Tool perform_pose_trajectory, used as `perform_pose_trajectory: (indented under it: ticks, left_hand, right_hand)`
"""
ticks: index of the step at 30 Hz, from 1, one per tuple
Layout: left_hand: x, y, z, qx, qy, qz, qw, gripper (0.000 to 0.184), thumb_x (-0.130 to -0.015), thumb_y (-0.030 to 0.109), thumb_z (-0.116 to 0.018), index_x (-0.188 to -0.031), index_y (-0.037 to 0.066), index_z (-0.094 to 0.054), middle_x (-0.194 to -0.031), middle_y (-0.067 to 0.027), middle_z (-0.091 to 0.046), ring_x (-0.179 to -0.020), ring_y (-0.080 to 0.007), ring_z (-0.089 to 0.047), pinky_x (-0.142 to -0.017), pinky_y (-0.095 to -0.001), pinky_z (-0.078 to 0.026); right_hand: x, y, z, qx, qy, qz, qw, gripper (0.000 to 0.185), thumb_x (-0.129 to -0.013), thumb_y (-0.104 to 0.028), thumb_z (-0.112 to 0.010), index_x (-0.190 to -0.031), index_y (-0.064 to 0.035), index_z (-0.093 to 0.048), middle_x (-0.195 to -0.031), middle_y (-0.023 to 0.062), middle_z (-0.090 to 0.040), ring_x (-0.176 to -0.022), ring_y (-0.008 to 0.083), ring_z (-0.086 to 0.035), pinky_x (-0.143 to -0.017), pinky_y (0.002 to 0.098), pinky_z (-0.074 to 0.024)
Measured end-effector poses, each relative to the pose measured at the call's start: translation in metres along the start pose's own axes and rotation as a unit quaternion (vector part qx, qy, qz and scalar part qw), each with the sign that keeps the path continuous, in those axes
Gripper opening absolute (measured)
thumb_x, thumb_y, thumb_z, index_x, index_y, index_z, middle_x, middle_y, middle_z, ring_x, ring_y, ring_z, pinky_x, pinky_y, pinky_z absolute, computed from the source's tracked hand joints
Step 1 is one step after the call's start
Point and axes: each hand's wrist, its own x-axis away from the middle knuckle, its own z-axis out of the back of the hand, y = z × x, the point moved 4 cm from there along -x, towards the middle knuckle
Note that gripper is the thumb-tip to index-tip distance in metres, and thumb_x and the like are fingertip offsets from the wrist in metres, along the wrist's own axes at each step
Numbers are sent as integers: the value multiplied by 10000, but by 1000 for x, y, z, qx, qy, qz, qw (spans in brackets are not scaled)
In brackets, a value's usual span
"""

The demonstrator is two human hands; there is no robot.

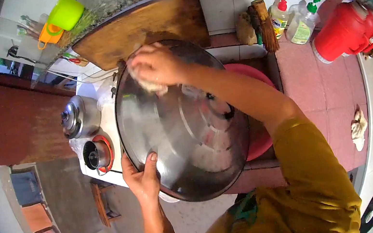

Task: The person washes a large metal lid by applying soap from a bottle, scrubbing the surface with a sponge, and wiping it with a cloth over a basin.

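Note:
A large round metal pot lid, shiny grey with ring-shaped ridges, is tilted up in front of me over the sink area. My left hand grips its lower left rim, thumb on the face and fingers behind, hidden. Near the upper left edge my right hand presses a pale, bunched cloth against the surface. My right forearm crosses over the lid's dark knob. Behind the lid, part of a pink basin shows in the sink.
A wooden board leans on the tiled wall. Brushes, a dish soap bottle, a pump bottle and a red jug line the pink counter. Pots stand at left.

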Motion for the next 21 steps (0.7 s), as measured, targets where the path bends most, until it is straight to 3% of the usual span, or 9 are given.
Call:
perform_pose_trajectory:
  ticks: [2,5,8,9,11,16,17,19,21]
  left_hand:
    - [1,-2,2,-11,17,1,1000,450,-827,25,-747,-1220,-44,-540,-1097,-95,-640,-973,-156,-595,-902,-292,-464]
    - [3,-8,7,-9,30,6,1000,478,-820,32,-759,-1235,-45,-536,-1098,-93,-638,-965,-161,-599,-892,-292,-471]
    - [7,-7,9,-20,46,2,999,480,-818,27,-759,-1236,-47,-533,-1088,-88,-637,-957,-160,-600,-886,-295,-475]
    - [8,-6,9,-23,50,-1,998,480,-818,25,-758,-1235,-47,-533,-1084,-86,-637,-953,-160,-600,-884,-296,-476]
    - [8,-6,9,-14,53,-7,998,479,-818,12,-753,-1238,-46,-530,-1076,-83,-637,-947,-156,-600,-879,-293,-477]
    - [9,-12,11,-4,43,-3,999,477,-824,-33,-725,-1255,-39,-520,-1082,-85,-632,-951,-146,-599,-880,-279,-478]
    - [9,-7,7,-6,50,-11,999,479,-831,-40,-715,-1267,-35,-516,-1104,-84,-630,-964,-149,-602,-890,-279,-478]
    - [6,-13,13,5,50,9,999,482,-831,-44,-713,-1271,-34,-515,-1120,-84,-629,-976,-151,-602,-900,-281,-476]
    - [5,-9,11,-29,50,10,998,455,-852,47,-731,-1242,-46,-515,-1146,-78,-609,-990,-155,-581,-904,-273,-460]
  right_hand:
    - [-1,52,-7,-79,19,-104,991,293,-853,-304,-643,-1070,-115,-699,-1032,129,-676,-1014,326,-627,-915,435,-486]
    - [21,121,-5,-122,-67,-307,942,335,-875,-298,-625,-1118,-71,-667,-1026,164,-674,-948,322,-649,-847,413,-511]
    - [75,155,6,78,-152,-234,957,375,-927,-328,-556,-1142,-31,-635,-1024,166,-664,-939,301,-648,-813,410,-513]
    - [99,161,13,175,-156,-172,957,392,-936,-348,-541,-1150,-31,-627,-1028,169,-661,-945,304,-645,-817,417,-511]
    - [163,179,15,201,-109,-174,958,376,-950,-321,-513,-1175,-34,-606,-1074,183,-633,-1004,325,-613,-860,443,-489]
    - [362,185,7,218,50,-256,940,345,-986,-252,-445,-1238,-43,-554,-1189,220,-561,-1149,378,-533,-968,507,-432]
    - [410,195,2,19,89,-452,887,366,-990,-261,-439,-1272,-52,-542,-1224,212,-552,-1189,367,-518,-1001,496,-419]
    - [447,180,1,-71,66,-590,802,371,-967,-255,-465,-1277,-69,-549,-1260,200,-551,-1224,347,-511,-1021,476,-415]
    - [446,139,25,150,-55,-526,835,341,-911,-222,-530,-1218,-86,-585,-1264,191,-564,-1212,328,-530,-992,459,-432]
